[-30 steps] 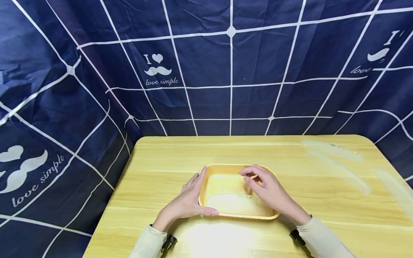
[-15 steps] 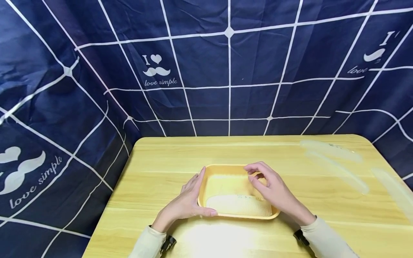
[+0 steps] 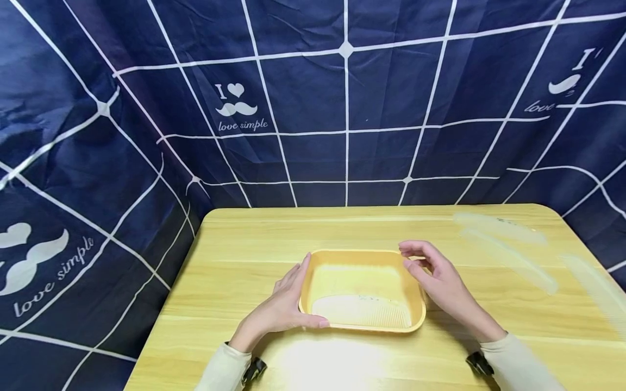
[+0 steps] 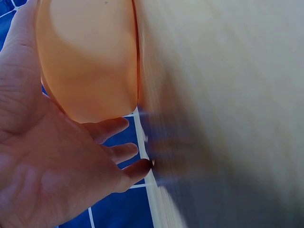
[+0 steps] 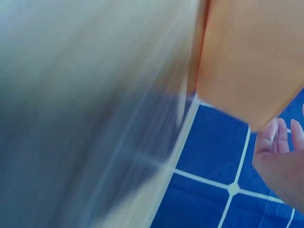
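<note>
A shallow yellow-orange plastic tray (image 3: 362,258) stands on the table, with a pale translucent comb (image 3: 362,308) lying inside along its near side. My left hand (image 3: 281,307) rests against the tray's left end, fingers straight along the outside and thumb on the near rim. In the left wrist view, that hand's palm (image 4: 61,161) shows beside the orange tray wall (image 4: 90,61). My right hand (image 3: 440,279) is at the far right corner of the tray, fingers loosely bent, holding nothing visible. The right wrist view catches its fingers (image 5: 270,137) by the tray's corner.
On the right of the wooden table (image 3: 254,233) lie several more pale combs: one at the back (image 3: 499,227), a narrow comb-like strip (image 3: 511,260) in front of it, and a toothed comb (image 3: 594,288) near the right edge. A dark blue curtain (image 3: 303,98) hangs behind.
My right hand has moved from over the tray's inside out to the right, past its far right corner. The left hand and tray stay in place.
</note>
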The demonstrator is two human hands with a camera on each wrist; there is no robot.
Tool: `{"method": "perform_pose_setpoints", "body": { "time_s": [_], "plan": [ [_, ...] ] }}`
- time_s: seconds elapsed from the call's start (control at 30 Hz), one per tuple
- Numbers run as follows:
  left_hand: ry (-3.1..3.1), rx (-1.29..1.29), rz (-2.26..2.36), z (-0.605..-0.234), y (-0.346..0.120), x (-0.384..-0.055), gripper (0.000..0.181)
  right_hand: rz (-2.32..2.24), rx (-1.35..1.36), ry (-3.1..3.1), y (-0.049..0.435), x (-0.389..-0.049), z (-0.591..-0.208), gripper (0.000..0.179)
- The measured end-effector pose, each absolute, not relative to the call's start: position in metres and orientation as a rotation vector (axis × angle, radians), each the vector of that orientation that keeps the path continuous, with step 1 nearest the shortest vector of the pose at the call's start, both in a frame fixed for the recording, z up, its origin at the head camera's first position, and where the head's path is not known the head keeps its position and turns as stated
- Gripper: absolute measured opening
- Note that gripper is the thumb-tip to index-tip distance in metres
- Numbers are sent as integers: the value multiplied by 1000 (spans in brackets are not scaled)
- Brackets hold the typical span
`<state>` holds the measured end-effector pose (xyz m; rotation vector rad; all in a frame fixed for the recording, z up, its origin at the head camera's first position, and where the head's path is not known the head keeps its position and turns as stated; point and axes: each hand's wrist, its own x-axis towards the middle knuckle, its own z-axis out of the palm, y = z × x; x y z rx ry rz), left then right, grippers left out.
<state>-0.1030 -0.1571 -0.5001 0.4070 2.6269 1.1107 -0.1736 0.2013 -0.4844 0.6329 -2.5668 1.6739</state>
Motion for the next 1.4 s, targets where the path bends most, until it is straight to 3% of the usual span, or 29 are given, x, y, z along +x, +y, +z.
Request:
{"method": "perform_pose_setpoints", "body": {
  "time_s": [1.0, 1.4],
  "plan": [
    [2641, 413, 1107, -503, -157, -104, 135, 1341, 356, -2642, 287, -191, -492, 29],
    [2642, 426, 1102, -502, -157, -104, 134, 1247, 282, -2787, 316, -199, -489, 45]
  ]
}}
